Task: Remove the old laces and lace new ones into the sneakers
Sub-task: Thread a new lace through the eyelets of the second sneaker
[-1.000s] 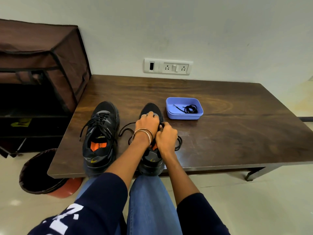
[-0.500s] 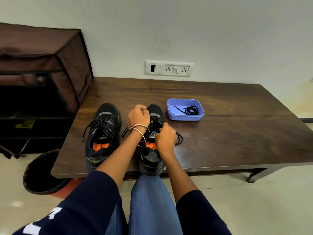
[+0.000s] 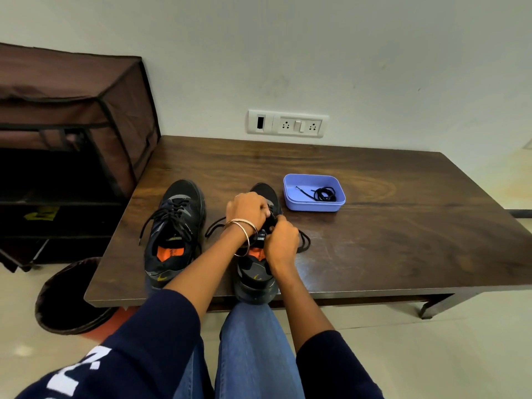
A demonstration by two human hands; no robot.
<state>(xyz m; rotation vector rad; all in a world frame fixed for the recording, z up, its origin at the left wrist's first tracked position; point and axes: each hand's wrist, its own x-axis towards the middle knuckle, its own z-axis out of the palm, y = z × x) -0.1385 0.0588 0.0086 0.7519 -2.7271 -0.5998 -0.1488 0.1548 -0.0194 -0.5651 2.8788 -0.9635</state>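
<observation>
Resting on the dark wooden desk (image 3: 403, 240), near its front edge, two black sneakers are seen w/ toes pointing to the back edge. The left sneaker (image 3: 172, 234) sits untouched toward the front-left corner, its old lace (image 3: 161, 217) loosened but threaded, ends trailing over the sides. The right sneaker (image 3: 256, 272) is placed just beside it, heel slightly overhanging the front edge, and is worked on by both hands. The left hand (image 3: 247, 210), w/ two bangles at the wrist, is curled over the middle of the shoe, fingers closed around the lace (image 3: 303, 243) at the eyelets. The right hand (image 3: 282, 240) is curled tight at the tongue area, fingers pinching lace or tongue; which exactly can't be told, since the contact is hidden. Loops of that lace are spilled on the desk on both sides of the shoe. A blue tray (image 3: 313, 207) is set just behind-right of the right sneaker, toward the desk's centre, w/ a coiled black lace (image 3: 325, 194) inside. A bin (image 3: 69, 300) is seen on the floor below the front-left corner.
</observation>
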